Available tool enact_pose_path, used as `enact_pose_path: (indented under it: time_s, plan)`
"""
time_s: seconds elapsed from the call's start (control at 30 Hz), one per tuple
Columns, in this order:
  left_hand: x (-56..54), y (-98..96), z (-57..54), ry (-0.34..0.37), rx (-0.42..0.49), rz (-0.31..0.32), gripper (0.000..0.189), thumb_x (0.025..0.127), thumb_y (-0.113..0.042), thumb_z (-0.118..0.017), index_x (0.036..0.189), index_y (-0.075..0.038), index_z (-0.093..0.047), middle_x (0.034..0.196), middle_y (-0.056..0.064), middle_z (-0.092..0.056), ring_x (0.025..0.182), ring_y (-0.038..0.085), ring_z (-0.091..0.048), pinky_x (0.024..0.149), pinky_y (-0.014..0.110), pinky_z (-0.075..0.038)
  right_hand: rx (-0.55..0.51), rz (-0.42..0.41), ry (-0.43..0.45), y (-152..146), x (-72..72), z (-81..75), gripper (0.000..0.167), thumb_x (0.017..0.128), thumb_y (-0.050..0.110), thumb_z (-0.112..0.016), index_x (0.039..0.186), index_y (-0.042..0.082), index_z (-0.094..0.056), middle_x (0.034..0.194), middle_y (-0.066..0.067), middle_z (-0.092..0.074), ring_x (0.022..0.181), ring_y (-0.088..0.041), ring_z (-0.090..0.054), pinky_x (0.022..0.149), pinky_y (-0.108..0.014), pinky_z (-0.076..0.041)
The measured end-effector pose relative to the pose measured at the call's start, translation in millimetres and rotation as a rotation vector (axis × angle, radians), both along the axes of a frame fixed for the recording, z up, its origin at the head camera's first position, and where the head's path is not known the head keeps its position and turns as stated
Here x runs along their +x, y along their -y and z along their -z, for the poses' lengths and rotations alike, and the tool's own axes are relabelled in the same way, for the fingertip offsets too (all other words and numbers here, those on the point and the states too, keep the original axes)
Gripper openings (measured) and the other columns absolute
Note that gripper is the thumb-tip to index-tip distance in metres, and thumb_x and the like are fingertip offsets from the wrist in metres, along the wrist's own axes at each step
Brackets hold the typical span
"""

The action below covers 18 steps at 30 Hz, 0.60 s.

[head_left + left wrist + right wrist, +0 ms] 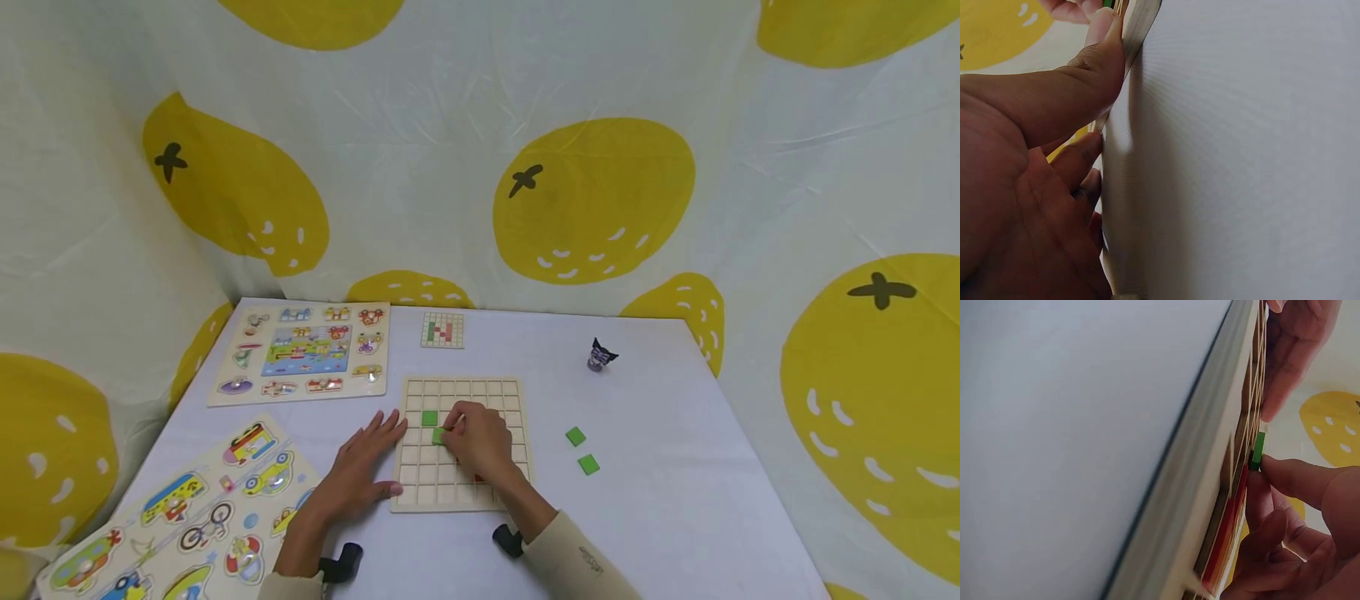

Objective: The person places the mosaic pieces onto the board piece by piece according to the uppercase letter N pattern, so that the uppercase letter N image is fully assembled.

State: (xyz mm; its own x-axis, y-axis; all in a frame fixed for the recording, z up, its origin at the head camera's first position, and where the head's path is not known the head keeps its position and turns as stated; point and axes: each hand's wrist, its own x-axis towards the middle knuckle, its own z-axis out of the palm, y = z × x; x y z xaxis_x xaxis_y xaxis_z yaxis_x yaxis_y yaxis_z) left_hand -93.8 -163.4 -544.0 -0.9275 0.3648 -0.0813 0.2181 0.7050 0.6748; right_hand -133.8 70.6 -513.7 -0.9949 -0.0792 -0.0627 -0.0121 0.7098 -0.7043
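A wooden grid board (pixel 420 498) lies flat in front of me. My right hand (pixel 480 442) is over its middle and pinches a small green tile (pixel 1259 450) between thumb and fingers, low over the grid cells. Another green tile (pixel 430 418) sits in a cell just up and left of it. Part of a red tile (pixel 478 478) shows under the right hand, which hides more of the board. My left hand (pixel 360 475) lies along the board's left edge with fingers extended, the thumb (pixel 1100 69) right at the rim.
Two loose green tiles (pixel 575 436) lie right of the board. Behind it is a small pattern card (pixel 442 331) with red and green squares. Picture puzzles (pixel 375 375) occupy the left side, one with vehicles (pixel 217 467) near my left forearm. A small dark figurine (pixel 598 357) stands back right.
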Motion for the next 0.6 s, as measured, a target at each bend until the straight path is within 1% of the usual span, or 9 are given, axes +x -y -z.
enact_pose_path:
  time_s: [0.03,0.1,0.13,0.37,0.5,0.6]
  plan:
    - [-0.5,-0.1,0.0,0.016,-0.002,-0.002,0.102,0.082,-0.019,-0.090,0.167,-0.018,-0.035,0.178,0.005,-0.022,0.168,0.036,-0.009,0.132,0.062,-0.010,0.003,0.003,-0.003,1,-0.2,-0.2,0.012,0.088,0.017,-0.083,0.086,0.018,-0.072,0.065,0.009,-0.065,0.060,-0.008,-0.059,0.051,-0.030,-0.044]
    - [-1.0,-0.1,-0.1,0.028,-0.010,-0.002,0.102,0.082,-0.020,-0.090,0.168,-0.018,-0.035,0.179,0.005,-0.021,0.168,0.035,-0.008,0.133,0.062,-0.009,0.015,0.005,-0.004,5,-1.0,0.4,0.013,0.088,0.018,-0.083,0.085,0.020,-0.071,0.066,0.010,-0.066,0.062,-0.007,-0.059,0.053,-0.029,-0.044]
    - [-1.1,-0.3,-0.3,0.025,-0.009,-0.001,0.101,0.082,-0.020,-0.090,0.167,-0.017,-0.035,0.178,0.006,-0.022,0.168,0.037,-0.008,0.132,0.063,-0.010,0.021,0.005,-0.004,6,-1.4,0.4,0.013,0.088,0.018,-0.083,0.084,0.021,-0.071,0.066,0.011,-0.066,0.062,-0.007,-0.059,0.053,-0.029,-0.044]
    - [-1.9,-0.3,-1.2,0.038,-0.003,0.000,0.102,0.083,-0.020,-0.090,0.168,-0.018,-0.034,0.179,0.005,-0.020,0.168,0.035,-0.006,0.133,0.062,-0.008,0.052,0.004,-0.007,16,-3.7,0.1,0.015,0.087,0.016,-0.084,0.082,0.021,-0.071,0.066,0.010,-0.064,0.063,-0.008,-0.059,0.054,-0.031,-0.042]
    - [-1.8,-0.5,-0.5,0.024,0.001,0.002,0.101,0.083,-0.021,-0.090,0.167,-0.017,-0.035,0.178,0.006,-0.022,0.168,0.036,-0.008,0.132,0.063,-0.009,0.096,0.000,-0.021,20,-6.4,2.6,0.015,0.086,0.018,-0.085,0.080,0.023,-0.072,0.065,0.011,-0.063,0.063,-0.009,-0.058,0.054,-0.030,-0.041]
    - [-1.6,-0.4,0.5,0.013,0.005,-0.003,0.100,0.082,-0.021,-0.091,0.166,-0.016,-0.037,0.178,0.007,-0.024,0.168,0.037,-0.010,0.132,0.064,-0.011,0.094,-0.008,-0.020,19,-7.0,2.4,0.012,0.085,0.018,-0.085,0.082,0.023,-0.074,0.066,0.012,-0.064,0.064,-0.009,-0.058,0.054,-0.030,-0.042]
